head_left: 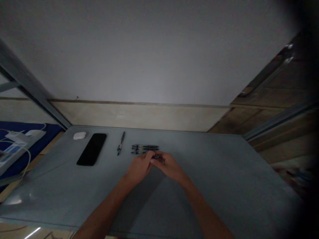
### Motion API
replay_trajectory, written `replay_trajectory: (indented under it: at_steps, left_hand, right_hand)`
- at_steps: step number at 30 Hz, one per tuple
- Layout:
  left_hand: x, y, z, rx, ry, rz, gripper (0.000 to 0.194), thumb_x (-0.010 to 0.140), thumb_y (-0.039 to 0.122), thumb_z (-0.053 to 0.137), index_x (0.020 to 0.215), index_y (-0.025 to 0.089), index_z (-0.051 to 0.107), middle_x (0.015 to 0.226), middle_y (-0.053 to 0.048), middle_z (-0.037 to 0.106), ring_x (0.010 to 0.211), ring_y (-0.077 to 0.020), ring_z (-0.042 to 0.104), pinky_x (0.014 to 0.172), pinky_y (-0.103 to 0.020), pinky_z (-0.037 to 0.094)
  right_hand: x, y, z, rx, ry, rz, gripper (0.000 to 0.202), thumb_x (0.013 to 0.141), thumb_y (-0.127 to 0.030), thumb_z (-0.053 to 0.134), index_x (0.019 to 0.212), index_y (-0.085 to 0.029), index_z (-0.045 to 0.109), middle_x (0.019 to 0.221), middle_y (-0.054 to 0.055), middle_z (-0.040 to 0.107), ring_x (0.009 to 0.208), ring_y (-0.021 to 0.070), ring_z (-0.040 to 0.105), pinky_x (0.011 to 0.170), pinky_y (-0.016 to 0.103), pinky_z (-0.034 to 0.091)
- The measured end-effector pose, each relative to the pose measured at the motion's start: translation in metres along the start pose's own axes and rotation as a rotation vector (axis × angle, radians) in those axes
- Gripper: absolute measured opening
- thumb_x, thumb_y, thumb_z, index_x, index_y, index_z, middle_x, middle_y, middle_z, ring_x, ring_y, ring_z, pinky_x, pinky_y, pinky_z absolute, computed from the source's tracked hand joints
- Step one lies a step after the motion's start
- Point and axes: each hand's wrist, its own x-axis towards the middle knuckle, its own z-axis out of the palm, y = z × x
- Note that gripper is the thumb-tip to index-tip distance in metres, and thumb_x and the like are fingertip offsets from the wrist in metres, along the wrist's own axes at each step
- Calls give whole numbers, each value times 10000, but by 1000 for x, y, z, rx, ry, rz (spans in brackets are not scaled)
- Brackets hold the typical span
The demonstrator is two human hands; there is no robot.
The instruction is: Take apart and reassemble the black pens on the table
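Note:
My left hand [140,167] and my right hand [171,166] meet over the middle of the grey table [154,205]. Between their closed fingers is a dark pen [157,156], mostly hidden by the fingertips. Just beyond the hands, several dark pens [146,147] lie side by side, pointing left to right. My left hand partly covers the nearest of them. Farther left, a single pen [121,144] lies apart, pointing away from me.
A black phone [91,149] lies on the left of the table, with a white earbud case [79,135] behind it. A white wall [139,59] rises behind. Off the left edge, a power strip [20,146] with cables rests on blue cloth. Metal posts [35,89] frame the table.

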Motion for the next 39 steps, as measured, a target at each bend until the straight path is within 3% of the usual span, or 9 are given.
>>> replay_trajectory:
  at_steps: [7,11,14,18,22,24,29,34,39]
  left_hand:
    - [3,-1,-7,-5,107,-54,305,999,303,247,976,180,526,944,-67,642,816,-178,647,699,-280,482]
    - [5,-2,-8,-4,72,-24,371,1003,332,225,935,175,554,922,-70,647,846,-182,644,747,-291,485]
    - [3,1,-10,-90,72,-26,331,1001,309,223,1048,185,527,983,-73,663,871,-182,652,766,-303,492]
    - [0,7,-12,-187,49,-4,270,970,296,327,1212,209,410,1011,-68,666,829,-178,666,726,-295,498]
    - [0,5,-9,-149,-4,0,454,871,419,544,1231,207,366,979,-62,670,834,-212,673,683,-293,496]
    - [1,2,-7,-130,-9,-42,461,870,455,548,1216,207,371,964,-55,671,824,-214,678,657,-284,488]
    - [4,-3,-4,-75,20,-93,265,962,434,382,1041,200,479,885,-47,682,756,-192,683,622,-265,462]
    - [4,-4,-2,18,37,-81,368,998,403,247,926,186,535,845,-64,693,746,-189,679,627,-270,462]
    - [2,-1,-6,15,25,12,321,986,405,307,1002,196,551,921,-52,694,800,-187,675,679,-276,481]
  right_hand:
    - [-1,-2,-4,-126,109,-84,250,864,-421,582,966,-195,613,848,35,661,758,176,609,668,279,471]
    - [0,-6,-5,-161,128,-153,220,888,-402,551,1006,-224,599,874,27,659,791,176,615,710,279,469]
    - [1,-6,-7,-220,110,-188,213,903,-404,520,872,-218,619,801,15,642,733,168,596,660,258,448]
    - [2,0,-8,-353,156,-143,419,906,-448,475,585,-191,555,549,-10,514,531,145,482,504,245,341]
    - [3,7,-6,-354,148,-50,532,897,-494,451,459,-194,462,447,-20,409,439,127,387,446,252,238]
    - [4,7,-6,-331,149,-34,520,896,-498,450,474,-196,467,457,-19,411,446,128,387,448,252,233]
    - [3,-2,-9,-279,146,-85,407,897,-492,474,619,-203,540,564,-17,502,535,142,460,510,245,326]
    - [0,-5,-11,-246,110,-115,327,909,-464,474,722,-207,554,637,-21,532,579,137,479,535,237,355]
    - [3,5,-9,-335,124,-116,331,921,-438,455,689,-216,534,615,-16,546,566,152,493,531,251,344]
